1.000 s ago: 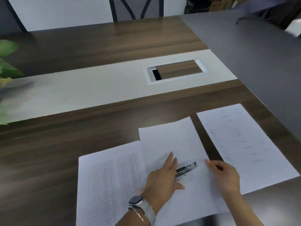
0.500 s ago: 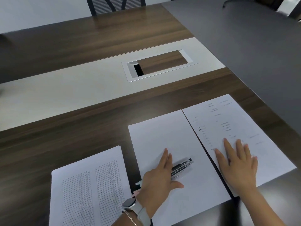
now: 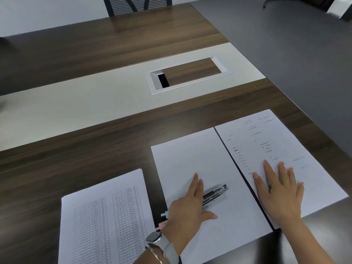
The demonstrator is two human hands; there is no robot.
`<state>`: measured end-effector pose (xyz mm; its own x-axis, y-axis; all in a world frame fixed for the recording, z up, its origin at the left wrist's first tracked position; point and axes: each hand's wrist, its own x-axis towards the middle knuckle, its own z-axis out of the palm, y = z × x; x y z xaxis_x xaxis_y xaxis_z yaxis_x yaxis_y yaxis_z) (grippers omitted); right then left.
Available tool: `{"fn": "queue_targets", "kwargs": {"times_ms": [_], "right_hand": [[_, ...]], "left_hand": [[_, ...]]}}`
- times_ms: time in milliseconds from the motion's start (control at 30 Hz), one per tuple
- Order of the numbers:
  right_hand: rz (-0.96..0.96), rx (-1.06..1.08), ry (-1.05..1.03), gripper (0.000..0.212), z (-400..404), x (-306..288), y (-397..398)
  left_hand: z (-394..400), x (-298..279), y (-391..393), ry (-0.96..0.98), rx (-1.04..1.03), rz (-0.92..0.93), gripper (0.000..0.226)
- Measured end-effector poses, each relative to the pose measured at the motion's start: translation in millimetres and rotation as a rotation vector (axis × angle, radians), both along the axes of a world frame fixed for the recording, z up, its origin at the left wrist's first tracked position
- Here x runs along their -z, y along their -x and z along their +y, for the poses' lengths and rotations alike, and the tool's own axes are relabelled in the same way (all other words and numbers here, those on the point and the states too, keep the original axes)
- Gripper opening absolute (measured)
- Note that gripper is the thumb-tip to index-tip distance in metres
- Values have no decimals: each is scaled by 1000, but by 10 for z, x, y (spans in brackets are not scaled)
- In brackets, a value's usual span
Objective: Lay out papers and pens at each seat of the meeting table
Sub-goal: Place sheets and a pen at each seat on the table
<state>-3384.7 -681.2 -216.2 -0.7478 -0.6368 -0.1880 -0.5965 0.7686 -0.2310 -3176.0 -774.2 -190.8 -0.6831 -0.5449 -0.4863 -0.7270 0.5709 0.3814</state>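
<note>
Three papers lie along the near edge of the wooden meeting table point(image 3: 95, 149). A stack printed with tables point(image 3: 106, 221) is at the left, a blank white sheet point(image 3: 198, 161) in the middle, and a sparsely printed sheet point(image 3: 266, 141) at the right. My left hand point(image 3: 188, 206) rests flat on the blank sheet, covering part of a bundle of dark pens point(image 3: 215, 193) whose ends stick out to the right. My right hand point(image 3: 280, 189) lies flat, fingers spread, on the right sheet.
A white strip runs across the table with a metal-framed cable hatch point(image 3: 188, 74), its lid partly open. A grey surface point(image 3: 295, 54) adjoins at the right. A mesh-backed chair point(image 3: 137, 4) stands at the far side. A small pale object point(image 3: 164, 214) peeks out by my left wrist.
The blank sheet slid right off the printed stack to sit beside the right sheet. My right hand went from the sheet's edge to lying flat on the right sheet.
</note>
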Motion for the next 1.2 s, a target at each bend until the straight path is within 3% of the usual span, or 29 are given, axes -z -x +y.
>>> {"fn": "queue_targets", "kwargs": {"times_ms": [100,167,233,300,333,400,533,633,833,933,1033,1200], "right_hand": [[15,37,126,76,1,-86,-67],[-3,39,293,74,-25,-200,-231],[-253,55,492,58,-62,-375,-536],[-673,103,578,22,-98,-527,-927],[-848,111,579,14,-111,-575,-1110],[-1063,80,497,16,-134,-615,-1401],[-1268,68,390,19,-174,-653,-1802],[-1281,90,395,18,-170,-713,-1989],[-1136,-29,390,21,-110,-708,-2291],[-972,-66,410,26,-104,-646,-2286],[-739,-36,462,9,-207,-607,-2149],[-364,-156,429,25,-461,-255,-1958]], "left_hand": [[25,-61,6,-34,-42,15,97],[70,-130,-11,-129,-195,133,100],[99,-239,-51,-341,-468,409,63],[84,-345,-108,-561,-808,643,20],[62,-374,-151,-679,-975,724,13],[5,-427,-279,-908,-1222,890,10],[-28,-471,-614,-1053,-1377,1017,12],[7,-477,-830,-1078,-1412,1084,26],[128,-433,-1113,-943,-1497,1101,18],[112,-403,-1245,-943,-1618,1111,18],[73,-380,-1446,-959,-1722,1085,21],[44,-331,-1781,-850,-1730,960,21]]}}
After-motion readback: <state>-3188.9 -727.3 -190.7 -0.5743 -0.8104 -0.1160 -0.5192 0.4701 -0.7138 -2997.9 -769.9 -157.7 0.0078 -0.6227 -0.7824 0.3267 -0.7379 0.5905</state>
